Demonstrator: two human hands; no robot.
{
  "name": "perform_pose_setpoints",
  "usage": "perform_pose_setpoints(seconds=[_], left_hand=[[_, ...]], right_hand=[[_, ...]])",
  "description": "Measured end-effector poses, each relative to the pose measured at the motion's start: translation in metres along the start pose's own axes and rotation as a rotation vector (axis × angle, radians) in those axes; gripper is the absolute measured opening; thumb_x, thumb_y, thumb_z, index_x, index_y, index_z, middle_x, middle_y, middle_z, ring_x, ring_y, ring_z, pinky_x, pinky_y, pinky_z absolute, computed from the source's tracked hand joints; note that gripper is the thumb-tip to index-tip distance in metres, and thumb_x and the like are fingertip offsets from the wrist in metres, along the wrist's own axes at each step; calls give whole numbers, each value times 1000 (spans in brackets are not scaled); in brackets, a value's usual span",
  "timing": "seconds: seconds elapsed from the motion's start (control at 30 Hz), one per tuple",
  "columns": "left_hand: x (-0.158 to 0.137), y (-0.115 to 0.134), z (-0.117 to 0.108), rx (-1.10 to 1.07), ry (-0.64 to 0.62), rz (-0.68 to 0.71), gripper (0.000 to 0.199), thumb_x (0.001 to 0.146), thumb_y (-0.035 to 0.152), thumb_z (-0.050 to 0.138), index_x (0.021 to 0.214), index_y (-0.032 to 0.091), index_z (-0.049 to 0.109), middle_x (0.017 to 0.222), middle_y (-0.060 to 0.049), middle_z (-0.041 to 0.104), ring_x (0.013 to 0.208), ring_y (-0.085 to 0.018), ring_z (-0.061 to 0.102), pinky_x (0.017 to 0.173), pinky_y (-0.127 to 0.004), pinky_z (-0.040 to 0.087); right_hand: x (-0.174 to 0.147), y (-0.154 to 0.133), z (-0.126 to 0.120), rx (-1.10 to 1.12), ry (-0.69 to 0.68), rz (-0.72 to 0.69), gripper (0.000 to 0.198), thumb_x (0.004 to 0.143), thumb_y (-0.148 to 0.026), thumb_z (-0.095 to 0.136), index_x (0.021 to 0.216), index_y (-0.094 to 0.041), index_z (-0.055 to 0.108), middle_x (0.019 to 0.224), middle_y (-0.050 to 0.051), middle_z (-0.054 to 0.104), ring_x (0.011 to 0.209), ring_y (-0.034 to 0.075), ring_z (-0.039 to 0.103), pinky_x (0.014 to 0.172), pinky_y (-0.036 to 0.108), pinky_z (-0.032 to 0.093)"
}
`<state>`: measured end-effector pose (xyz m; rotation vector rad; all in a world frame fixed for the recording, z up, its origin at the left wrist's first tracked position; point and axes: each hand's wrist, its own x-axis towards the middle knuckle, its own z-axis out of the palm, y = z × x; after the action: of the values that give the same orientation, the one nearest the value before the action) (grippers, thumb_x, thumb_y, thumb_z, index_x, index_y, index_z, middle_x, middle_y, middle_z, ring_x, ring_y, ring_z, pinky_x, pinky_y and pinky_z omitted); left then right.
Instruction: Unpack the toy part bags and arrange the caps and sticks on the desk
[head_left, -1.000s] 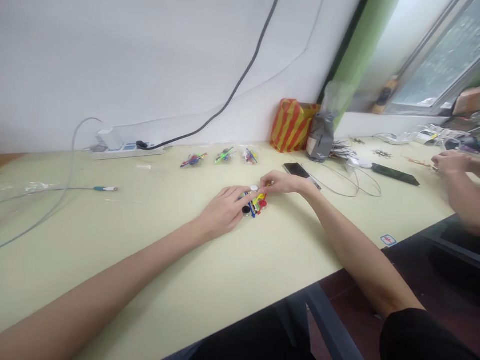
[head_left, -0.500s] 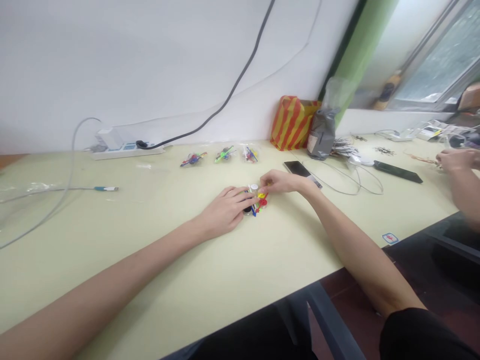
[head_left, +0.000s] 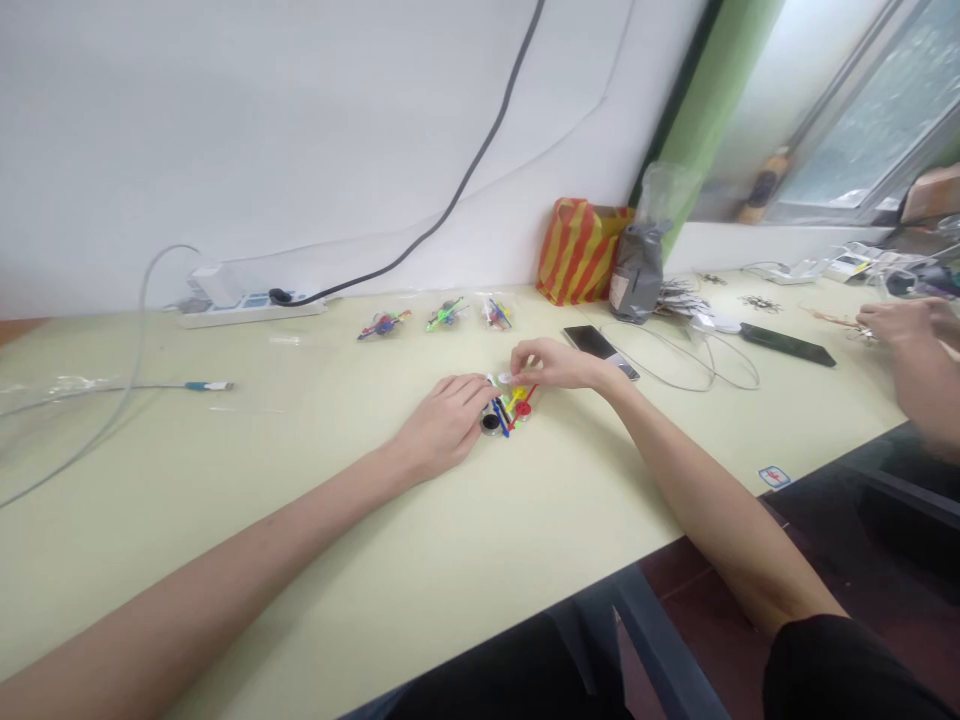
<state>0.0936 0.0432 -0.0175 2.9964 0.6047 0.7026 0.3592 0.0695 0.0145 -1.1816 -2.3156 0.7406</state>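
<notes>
A small cluster of coloured plastic pieces lies on the table in front of me, made of slim pointed strips and round discs. I can make out a blue pointed strip (head_left: pixel 501 419), a black disc (head_left: pixel 490 424), a red disc (head_left: pixel 523 409) and a yellow piece (head_left: pixel 518 396). My left hand (head_left: pixel 448 425) rests at the cluster's left side, fingers stretched out and their tips touching its upper left part. From the upper right, my right hand (head_left: pixel 553 364) pinches a white round piece (head_left: pixel 505 379) at the cluster's back; the fingertips partly hide it.
Several bagged bundles of similar pieces (head_left: pixel 447 313) lie toward the wall. A phone (head_left: pixel 600 352), a striped bag (head_left: pixel 576 252) and a grey bag (head_left: pixel 637 272) stand or lie beyond my right hand. A power strip (head_left: pixel 251 312) is at left. Another person's hands (head_left: pixel 904 320) are at far right.
My left fingers have drawn back leftward, uncovering the black disc and blue strip. My right fingertips have moved left from beside the yellow piece to the white round piece.
</notes>
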Motion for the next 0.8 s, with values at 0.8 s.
perform_pose_setpoints(seconds=[0.8], left_hand=[[-1, 3, -1, 190, 36, -230, 34, 87, 7, 46, 120, 15, 51, 120, -14, 61, 115, -32, 56, 98, -45, 44]], right_hand=[[11, -33, 38, -496, 44, 92, 15, 88, -24, 66, 76, -16, 71, 78, 8, 69, 73, 17, 54, 65, 28, 32]])
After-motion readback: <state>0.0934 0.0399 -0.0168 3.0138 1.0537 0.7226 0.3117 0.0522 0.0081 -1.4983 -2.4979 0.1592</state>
